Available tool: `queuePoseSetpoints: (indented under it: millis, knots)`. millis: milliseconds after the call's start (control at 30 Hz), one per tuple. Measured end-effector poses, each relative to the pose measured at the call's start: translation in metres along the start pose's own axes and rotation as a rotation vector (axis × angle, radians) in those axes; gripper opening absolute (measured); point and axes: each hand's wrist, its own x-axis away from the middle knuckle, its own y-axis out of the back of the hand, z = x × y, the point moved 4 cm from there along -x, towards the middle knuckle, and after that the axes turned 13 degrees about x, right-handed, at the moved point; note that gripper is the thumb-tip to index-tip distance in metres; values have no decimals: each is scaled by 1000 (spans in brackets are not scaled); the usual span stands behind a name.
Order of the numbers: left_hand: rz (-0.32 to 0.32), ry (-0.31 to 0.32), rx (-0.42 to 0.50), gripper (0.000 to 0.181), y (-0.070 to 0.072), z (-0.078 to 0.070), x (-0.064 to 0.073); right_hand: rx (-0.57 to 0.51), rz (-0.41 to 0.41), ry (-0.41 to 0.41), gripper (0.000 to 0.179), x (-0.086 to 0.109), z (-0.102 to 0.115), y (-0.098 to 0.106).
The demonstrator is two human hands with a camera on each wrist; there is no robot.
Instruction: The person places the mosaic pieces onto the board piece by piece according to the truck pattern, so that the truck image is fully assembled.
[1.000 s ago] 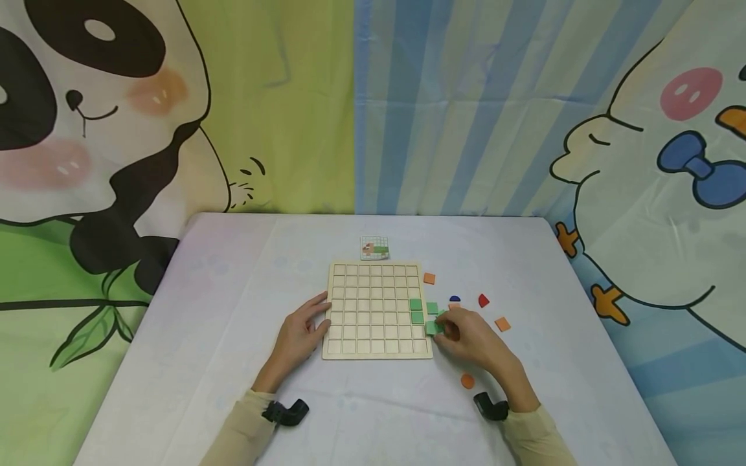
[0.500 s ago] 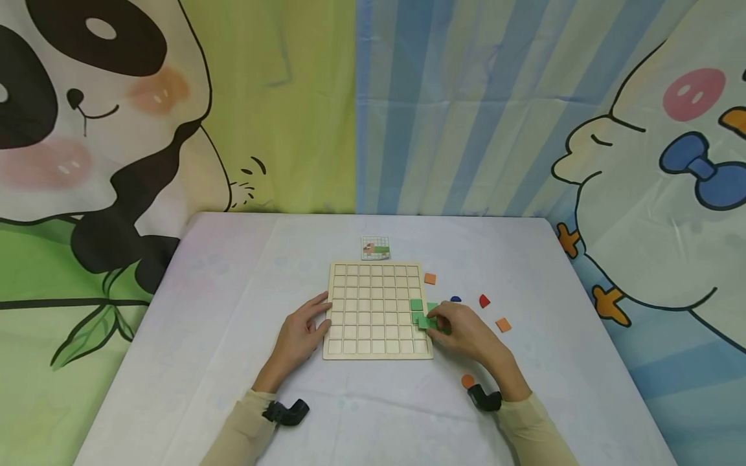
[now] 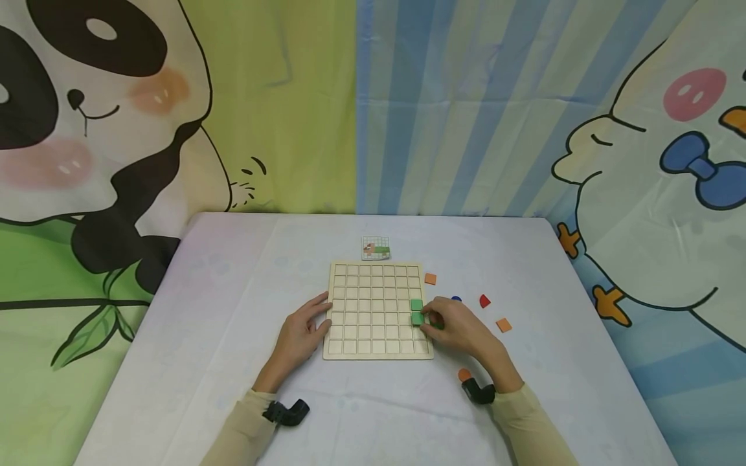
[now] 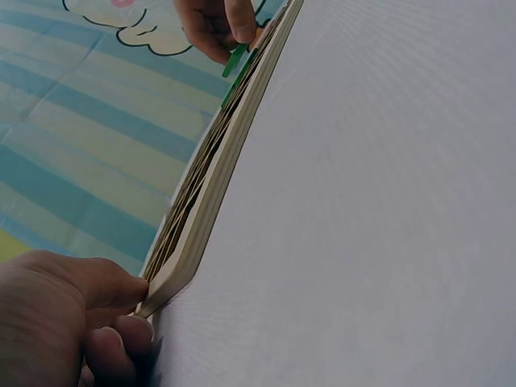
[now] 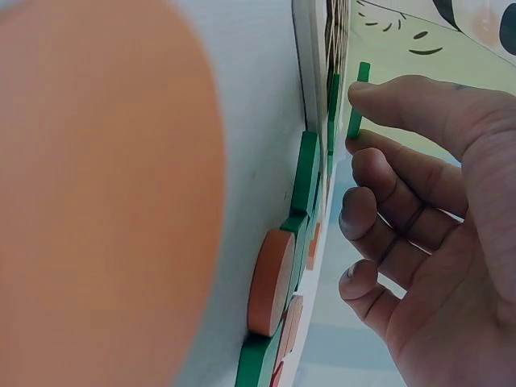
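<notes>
My right hand (image 3: 457, 323) pinches a green square tile (image 5: 359, 97) between thumb and forefinger, its other fingers loosely bent. It is just above the right side of a pale wooden grid board (image 3: 373, 356). In the head view the held tile overlaps the lower of two green squares; the upper green square (image 3: 416, 304) lies in a cell by the right rim. My left hand (image 3: 297, 336) holds the board's left edge with thumb and fingertips. Beneath the right hand lie more green tiles (image 5: 305, 173), mostly hidden from the head view.
A small picture card (image 3: 375, 248) lies behind the board. To the right are scattered an orange square (image 3: 430, 279), another orange square (image 3: 504, 325), a red piece (image 3: 485, 301) and a partly hidden blue piece (image 3: 456, 298). An orange disc (image 3: 463, 375) sits by the right wrist camera (image 3: 479, 392).
The right hand has picked up a green tile from the group beside the board and carried it left over the right-hand column. The left hand and board have stayed put.
</notes>
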Motion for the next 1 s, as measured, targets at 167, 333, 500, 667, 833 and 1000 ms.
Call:
queuePoseSetpoints:
  millis: [167, 333, 500, 667, 833, 1000]
  knots:
    - [1, 1, 4, 40, 0, 0, 0, -4, 16, -3, 21, -4, 2, 0]
    - [1, -3, 1, 39, 0, 0, 0, -18, 31, -10, 22, -7, 5, 0]
    - [-1, -1, 1, 39, 0, 0, 0, -27, 37, 3, 22, -10, 6, -1]
    - [-4, 10, 7, 39, -1, 1, 0, -17, 31, 26, 22, -12, 7, -3]
    - [-7, 3, -2, 38, -1, 2, 0, 1, 20, 32, 22, -15, 10, -5]
    - [-9, -1, -2, 38, -1, 2, 0, 3, 31, 19, 21, -18, 12, -8]
